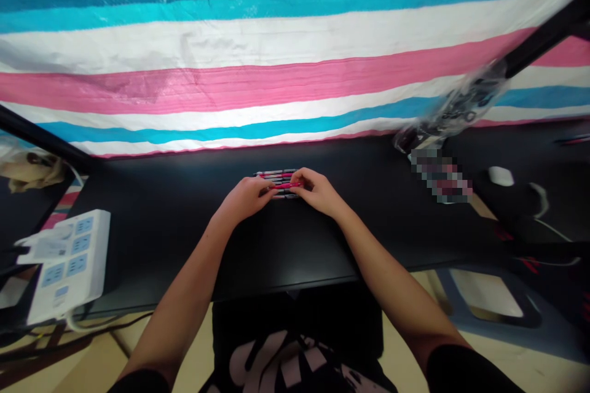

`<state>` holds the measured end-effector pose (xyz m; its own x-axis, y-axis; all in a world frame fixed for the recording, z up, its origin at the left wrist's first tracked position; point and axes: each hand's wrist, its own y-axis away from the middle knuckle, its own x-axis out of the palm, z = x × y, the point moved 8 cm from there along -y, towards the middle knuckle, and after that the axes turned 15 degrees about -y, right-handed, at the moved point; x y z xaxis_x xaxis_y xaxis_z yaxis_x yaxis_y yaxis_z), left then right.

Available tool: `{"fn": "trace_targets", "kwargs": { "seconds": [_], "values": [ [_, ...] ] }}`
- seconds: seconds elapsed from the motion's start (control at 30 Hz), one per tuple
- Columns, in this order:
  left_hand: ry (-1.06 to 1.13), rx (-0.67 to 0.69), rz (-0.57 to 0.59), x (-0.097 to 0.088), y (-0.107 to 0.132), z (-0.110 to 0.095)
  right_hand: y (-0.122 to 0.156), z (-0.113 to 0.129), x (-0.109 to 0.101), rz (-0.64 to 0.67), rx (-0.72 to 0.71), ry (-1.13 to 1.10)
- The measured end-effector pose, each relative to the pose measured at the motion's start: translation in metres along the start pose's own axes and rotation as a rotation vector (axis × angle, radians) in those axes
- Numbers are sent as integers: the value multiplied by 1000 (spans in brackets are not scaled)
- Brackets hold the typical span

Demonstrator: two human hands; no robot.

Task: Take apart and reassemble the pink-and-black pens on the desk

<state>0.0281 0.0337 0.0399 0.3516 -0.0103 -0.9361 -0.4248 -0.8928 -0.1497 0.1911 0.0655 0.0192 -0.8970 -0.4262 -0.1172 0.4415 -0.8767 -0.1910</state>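
On the black table lies a row of several pens [276, 173], side by side and pointing left to right. Some have clear barrels, at least one is red or pink. A red pen [284, 185] is pinched at its two ends, over the near part of the row. My left hand [247, 198] has thumb and fingers closed on its left end. At the other end, my right hand [319, 190] grips it between thumb and fingertips. Whether the red pen touches the pens under it, I cannot tell. My fingers hide parts of the row.
A white power strip [94, 258] with plugs stands at the table's left edge. To the right are a blurred-out flat object [442, 177], a clear plastic-wrapped item [461, 107] and a white mouse [501, 176]. A striped sheet [276, 86] hangs behind the black table [175, 233].
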Motion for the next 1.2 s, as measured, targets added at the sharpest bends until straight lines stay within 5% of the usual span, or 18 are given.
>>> {"fn": "trace_targets", "kwargs": {
  "seconds": [0.4,0.7,1.2],
  "values": [
    [36,-120,-27,-14,5,15,0,-5,-12,-85,49,-103],
    [133,-96,4,-10,5,9,-2,-9,-21,-245,91,-703],
    [79,-106,-42,-15,4,9,-3,-14,-11,-155,187,-684]
  ]
}}
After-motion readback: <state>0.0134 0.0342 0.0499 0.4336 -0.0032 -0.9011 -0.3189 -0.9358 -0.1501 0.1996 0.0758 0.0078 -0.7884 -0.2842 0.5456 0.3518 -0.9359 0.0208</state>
